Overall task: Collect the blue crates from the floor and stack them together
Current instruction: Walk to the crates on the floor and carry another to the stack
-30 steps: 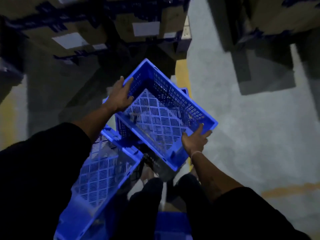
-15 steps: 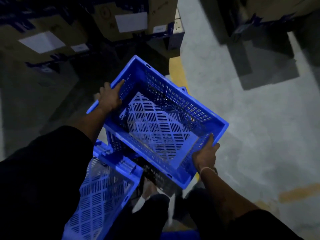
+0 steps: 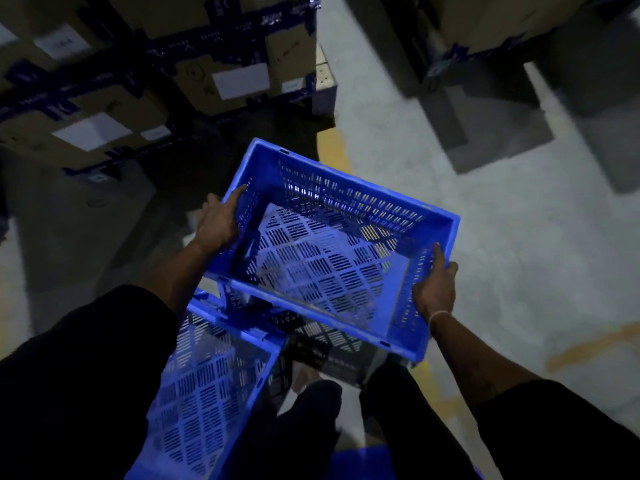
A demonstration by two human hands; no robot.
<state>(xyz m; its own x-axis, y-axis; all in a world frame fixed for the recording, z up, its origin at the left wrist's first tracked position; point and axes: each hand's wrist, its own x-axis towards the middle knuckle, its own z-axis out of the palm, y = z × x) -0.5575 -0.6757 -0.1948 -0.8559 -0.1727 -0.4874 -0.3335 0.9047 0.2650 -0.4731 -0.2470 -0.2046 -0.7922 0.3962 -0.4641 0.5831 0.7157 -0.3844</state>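
Hands: left hand grips the short left wall of the held crate, fingers curled over the rim; right hand grips the opposite short wall, thumb inside, fingers outside. A pale band circles the right wrist. Both sleeves dark.

Floor: grey concrete, dimly lit, with a worn yellow line running under the held crate and a second yellow mark at right.

Boxes: brown cardboard cartons stacked upper left, sealed with dark blue tape bearing repeated white print, too blurred to read. White labels on several faces; the writing on them cannot be made out. More cartons upper right, in shadow.

Held crate: blue plastic, rectangular, open top, slotted walls, perforated diamond-pattern base. Carried off the floor, level with the person's front, tilted slightly, above the others.

Second crate: blue, same pattern, lower left, just beside the person's left leg, partly beneath the held crate's near corner. Whether the two touch cannot be told.

Third crate: dark, in shadow directly under the held crate; colour unclear.

Blue edge: a small strip at the bottom, between the legs; cannot tell what it is.

No brand or moulded lettering readable on any crate.
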